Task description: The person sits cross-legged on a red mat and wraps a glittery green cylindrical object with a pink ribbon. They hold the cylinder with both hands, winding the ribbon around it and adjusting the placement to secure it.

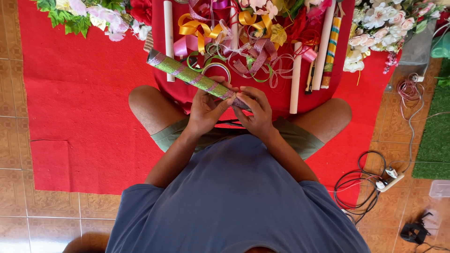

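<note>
Green glitter tube point(187, 73) gripped at its near end by both hands point(205, 110) point(255, 112) — purple ribbon point(240, 102) being wound on — steady overlap judged needed next.

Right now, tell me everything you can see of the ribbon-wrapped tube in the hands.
The tube is a long cylinder wound in spirals of glittery green and purple ribbon, fabric-like and sparkly. It slants from upper left down to the lap. The left hand and right hand grip its lower end, which they hide. The far end pokes out free above the red mat.
</note>
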